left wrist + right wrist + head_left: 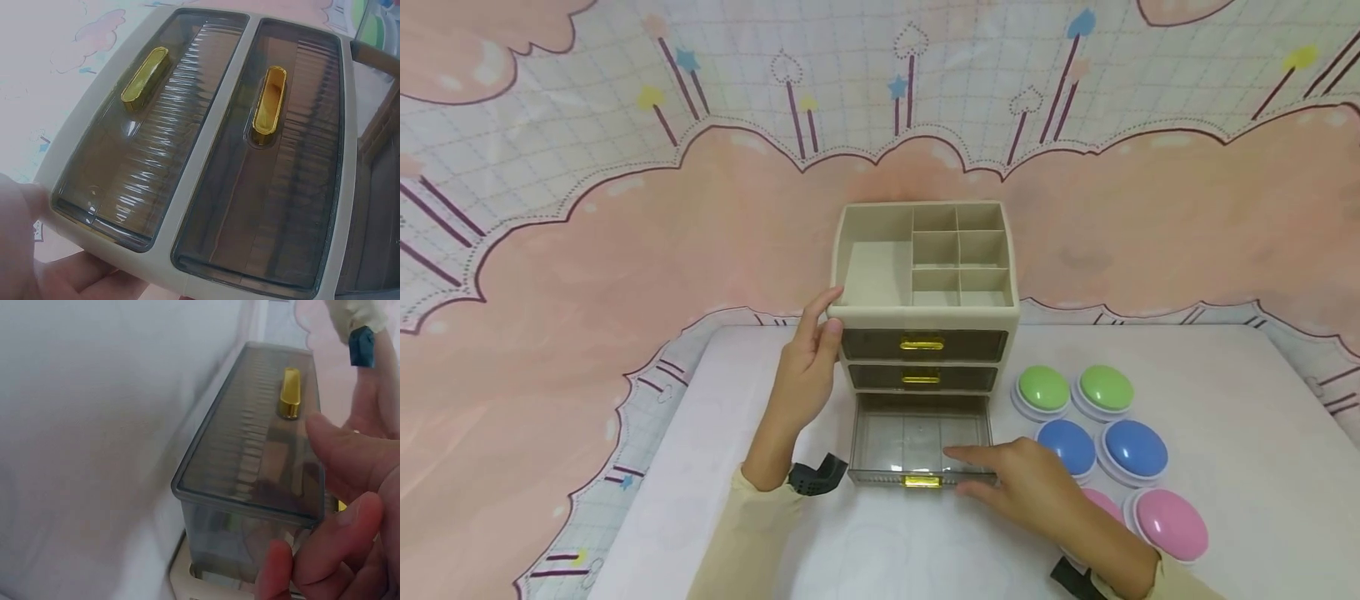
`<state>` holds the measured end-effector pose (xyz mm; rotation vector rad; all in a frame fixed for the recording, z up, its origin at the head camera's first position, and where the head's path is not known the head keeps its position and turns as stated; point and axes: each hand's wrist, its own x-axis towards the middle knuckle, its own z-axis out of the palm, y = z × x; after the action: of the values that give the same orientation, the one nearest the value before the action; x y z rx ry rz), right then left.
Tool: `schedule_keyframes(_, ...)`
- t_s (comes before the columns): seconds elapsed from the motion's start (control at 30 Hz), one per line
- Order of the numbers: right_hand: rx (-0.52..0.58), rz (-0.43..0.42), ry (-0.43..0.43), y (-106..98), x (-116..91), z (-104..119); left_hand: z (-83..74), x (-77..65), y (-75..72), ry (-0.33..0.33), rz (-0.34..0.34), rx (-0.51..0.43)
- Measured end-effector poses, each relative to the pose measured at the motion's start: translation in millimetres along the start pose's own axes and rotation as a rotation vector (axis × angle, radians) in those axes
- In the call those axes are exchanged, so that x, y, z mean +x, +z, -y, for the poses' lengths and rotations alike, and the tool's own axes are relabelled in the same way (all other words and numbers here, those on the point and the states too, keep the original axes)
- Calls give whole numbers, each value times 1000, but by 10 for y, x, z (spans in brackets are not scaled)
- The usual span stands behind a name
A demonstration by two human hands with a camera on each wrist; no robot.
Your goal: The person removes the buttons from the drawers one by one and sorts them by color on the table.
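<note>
A cream drawer organizer (925, 317) stands on the white table, with open compartments on top and smoky drawers with gold handles below. Its bottom drawer (880, 442) is pulled out, and I see nothing in it. My left hand (805, 375) holds the organizer's upper left edge, the thumb at the front and the other fingers along the side. My right hand (1030, 483) is at the drawer's front right corner, index finger stretched over the drawer and thumb near its front. In the right wrist view the drawer front (250, 444) is beside the fingers; exact contact is unclear.
Right of the organizer stand push buttons with white bases in pairs: green (1043, 387), blue (1137, 447) and pink (1171, 523). My right forearm partly covers one pink button. A printed pink cloth (760, 225) hangs behind the white table (730, 367).
</note>
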<state>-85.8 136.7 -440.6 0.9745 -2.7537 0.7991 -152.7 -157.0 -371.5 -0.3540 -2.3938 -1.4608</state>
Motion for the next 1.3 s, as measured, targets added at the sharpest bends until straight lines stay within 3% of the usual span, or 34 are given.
schedule_keyframes(0.27, -60, 73, -29, 2, 5, -2, 28, 30, 11, 10, 4, 24)
schedule_keyframes(0.77, -27, 94, -55, -5, 29, 15, 43, 29, 12, -26, -6, 25)
schedule_keyframes(1.1, -19, 151, -34, -78, 104, 1, -295, -22, -26, -32, 8, 4)
schedule_keyframes(1.3, 5, 173, 7, -100, 173, -33, -295, -28, -16, -32, 3, 7)
